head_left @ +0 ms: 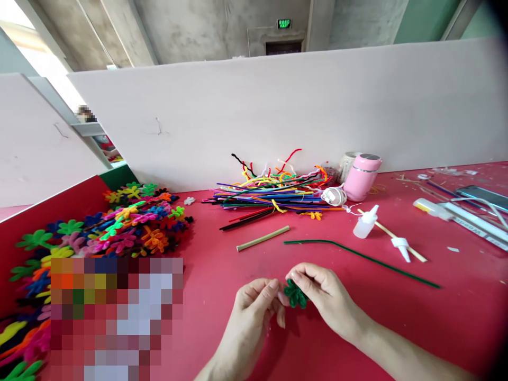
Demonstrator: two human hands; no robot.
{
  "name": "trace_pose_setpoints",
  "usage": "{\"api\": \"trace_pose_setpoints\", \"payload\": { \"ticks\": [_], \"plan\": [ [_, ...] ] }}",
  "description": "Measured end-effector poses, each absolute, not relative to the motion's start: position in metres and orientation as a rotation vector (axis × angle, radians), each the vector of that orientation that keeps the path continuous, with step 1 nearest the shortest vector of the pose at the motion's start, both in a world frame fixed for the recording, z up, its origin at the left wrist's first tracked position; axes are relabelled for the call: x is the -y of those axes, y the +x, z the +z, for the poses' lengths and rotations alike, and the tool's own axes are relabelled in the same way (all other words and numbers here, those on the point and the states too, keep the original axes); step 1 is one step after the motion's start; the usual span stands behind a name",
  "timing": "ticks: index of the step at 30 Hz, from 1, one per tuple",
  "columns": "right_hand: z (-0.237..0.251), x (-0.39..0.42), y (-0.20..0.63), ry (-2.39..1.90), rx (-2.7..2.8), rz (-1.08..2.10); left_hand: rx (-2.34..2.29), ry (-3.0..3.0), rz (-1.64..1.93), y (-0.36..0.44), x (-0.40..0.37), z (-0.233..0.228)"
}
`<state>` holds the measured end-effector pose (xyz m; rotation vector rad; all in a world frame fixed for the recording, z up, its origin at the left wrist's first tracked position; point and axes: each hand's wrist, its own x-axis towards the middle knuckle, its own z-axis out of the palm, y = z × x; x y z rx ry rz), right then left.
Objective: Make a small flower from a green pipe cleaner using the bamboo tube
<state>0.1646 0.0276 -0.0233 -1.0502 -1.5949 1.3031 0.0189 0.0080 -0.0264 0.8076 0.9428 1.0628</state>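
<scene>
Between the two hands, low over the red table (246, 264), sits a small green flower (294, 294) bent from fuzzy craft wire. The left hand (254, 309) pinches its left edge with thumb and fingertips, and the right hand (317, 288) pinches its upper right edge, so both are closed on the same piece, one to each side. The flower is compact and roughly round, with no clear long axis; its looped petals bulge downward below the fingers.

Just beyond the right hand, a long green wire (357, 254) lies flat, running from up-left to down-right, apart from both hands but nearer the right one. Beyond the left hand lies a short pale stick (262, 238), slanting up to the right. Farther off past the grip is a loose heap of coloured wires (273, 193), with a pink cup (362, 175) and a small white glue bottle (365, 222) out to the right. Well away to the left of the grip is a pile of finished flowers (130, 222) in many colours.
</scene>
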Motion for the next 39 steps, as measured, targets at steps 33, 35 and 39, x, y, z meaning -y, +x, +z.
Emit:
{"api": "trace_pose_setpoints", "payload": {
  "ticks": [33, 35, 39],
  "plan": [
    [-0.034, -0.025, 0.156, -0.952, 1.438, 1.407, -1.038, 0.933, 1.129, 0.018, -0.013, -0.043],
    [-0.033, -0.024, 0.157, -0.969, 1.502, 1.363, -1.012, 0.888, 1.115, 0.018, -0.013, -0.045],
    [-0.032, -0.021, 0.160, -1.015, 1.630, 1.304, -1.040, 0.925, 1.121, 0.017, -0.010, -0.042]
  ]
}}
